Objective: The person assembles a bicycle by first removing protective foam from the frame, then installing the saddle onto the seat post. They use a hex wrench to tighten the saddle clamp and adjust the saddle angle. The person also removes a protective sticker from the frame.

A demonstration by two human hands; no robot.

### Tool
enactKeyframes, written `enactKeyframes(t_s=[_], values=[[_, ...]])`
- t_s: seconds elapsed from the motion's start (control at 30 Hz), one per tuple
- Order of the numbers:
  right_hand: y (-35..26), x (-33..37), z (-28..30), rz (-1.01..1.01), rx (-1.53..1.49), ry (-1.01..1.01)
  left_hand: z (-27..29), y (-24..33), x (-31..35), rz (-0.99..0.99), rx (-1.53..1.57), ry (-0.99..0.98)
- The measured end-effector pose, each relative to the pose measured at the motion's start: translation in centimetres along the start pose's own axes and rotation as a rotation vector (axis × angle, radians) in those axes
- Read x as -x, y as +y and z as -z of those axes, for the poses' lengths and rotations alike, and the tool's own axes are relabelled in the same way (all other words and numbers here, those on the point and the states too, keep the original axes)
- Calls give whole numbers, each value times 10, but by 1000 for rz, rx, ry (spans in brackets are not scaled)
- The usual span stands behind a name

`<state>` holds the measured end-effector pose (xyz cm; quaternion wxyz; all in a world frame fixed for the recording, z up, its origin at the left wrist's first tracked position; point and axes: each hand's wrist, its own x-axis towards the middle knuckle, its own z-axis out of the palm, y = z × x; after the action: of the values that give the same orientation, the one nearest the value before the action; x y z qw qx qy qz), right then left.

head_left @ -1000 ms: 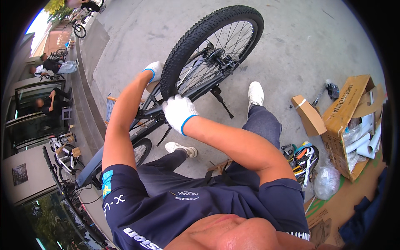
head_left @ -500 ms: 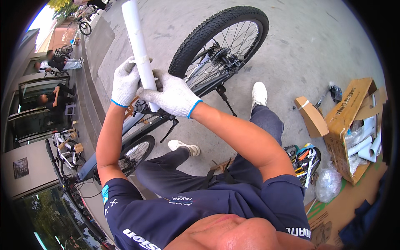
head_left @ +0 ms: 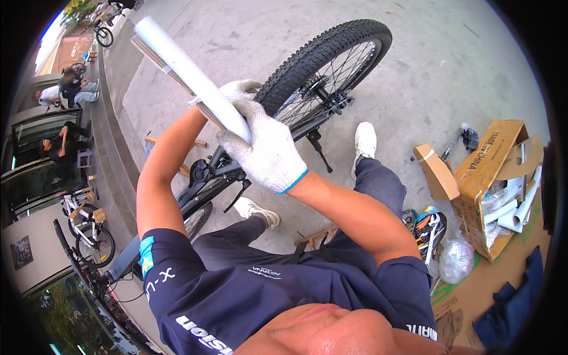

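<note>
A long white tube (head_left: 186, 74), apparently packing foam, slants from upper left down to my hands, with a brownish, ragged edge along its underside. My right hand (head_left: 266, 148), in a white knit glove with a blue cuff, is closed round the tube's lower end. Behind the tube, my gloved left hand (head_left: 239, 90) is partly hidden. Its visible fingers are bent, close to the rear tyre (head_left: 331, 44); what they grip is hidden. Below my hands stands a dark bicycle frame (head_left: 198, 189).
The kickstand (head_left: 319, 148) reaches the concrete beside my foot. On the right lie a small carton (head_left: 436, 171), an open cardboard box (head_left: 473, 183) with white wrapping, a tool pouch (head_left: 427, 234) and a clear plastic bag (head_left: 455, 260). People sit by the building at far left.
The tube has tilted further left, and its ragged underside now shows. My left hand has moved right, behind the tube towards the tyre. My right hand has moved slightly right and down.
</note>
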<state>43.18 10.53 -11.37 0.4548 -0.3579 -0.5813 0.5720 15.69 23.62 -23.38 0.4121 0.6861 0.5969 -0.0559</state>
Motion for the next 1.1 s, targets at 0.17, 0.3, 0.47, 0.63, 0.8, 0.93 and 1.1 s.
enactKeyframes(t_s=[0.17,0.3,0.47,0.63,0.8,0.93,1.1], values=[[1,-63,56,381,463,379,-46,-32,-41,-45,193,-45],[1,-99,65,574,757,456,-74,-46,-58,-74,-4,-59],[-3,-116,59,287,944,281,-85,-40,-62,-86,71,-46],[-4,-120,50,192,1046,337,-77,-33,-56,-147,90,-19],[-1,-122,44,181,1082,371,-77,-35,-58,-231,45,2],[4,-122,45,263,1100,390,-78,-38,-64,-219,41,-8],[7,-121,46,231,1076,383,-83,-45,-69,-171,124,6]])
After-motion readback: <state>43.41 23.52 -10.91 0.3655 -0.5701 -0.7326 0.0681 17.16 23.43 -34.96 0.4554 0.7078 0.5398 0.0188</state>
